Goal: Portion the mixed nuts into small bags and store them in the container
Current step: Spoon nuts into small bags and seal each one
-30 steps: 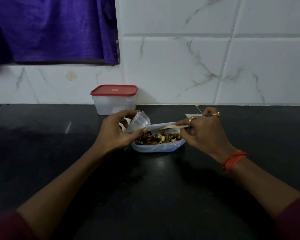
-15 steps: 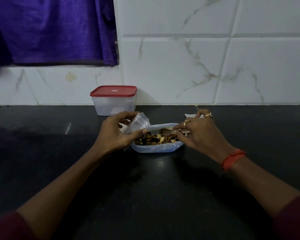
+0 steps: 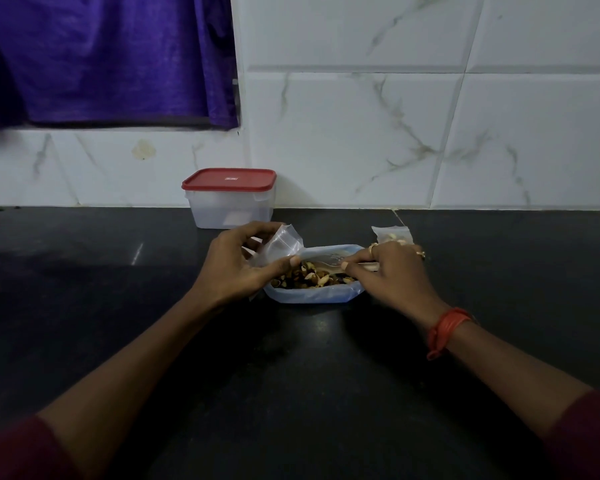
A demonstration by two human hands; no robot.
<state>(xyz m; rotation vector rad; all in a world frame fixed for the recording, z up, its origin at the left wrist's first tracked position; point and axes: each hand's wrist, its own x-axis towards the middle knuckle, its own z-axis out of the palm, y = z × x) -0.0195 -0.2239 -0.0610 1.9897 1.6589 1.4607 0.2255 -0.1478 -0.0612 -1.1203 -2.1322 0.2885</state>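
A shallow clear tray [image 3: 312, 296] of mixed nuts [image 3: 309, 277] sits on the black counter in front of me. My left hand [image 3: 238, 263] pinches a small empty clear bag [image 3: 281, 242] at the tray's left end, its mouth held up. My right hand [image 3: 392, 271] grips a pale spoon [image 3: 329, 266] whose bowl lies down among the nuts. A small filled bag [image 3: 392, 233] lies on the counter just behind my right hand. The storage container [image 3: 231, 202], translucent with a red lid on, stands at the wall behind the tray.
The black counter [image 3: 291, 375] runs wide to both sides and toward me. A white marble-look tiled wall [image 3: 395, 133] closes the back. A purple curtain [image 3: 101, 57] hangs at the upper left.
My right hand has moved left and down, bringing the spoon from above the tray's right rim into the nuts. This uncovered the filled bag behind it. My left hand has stayed put.
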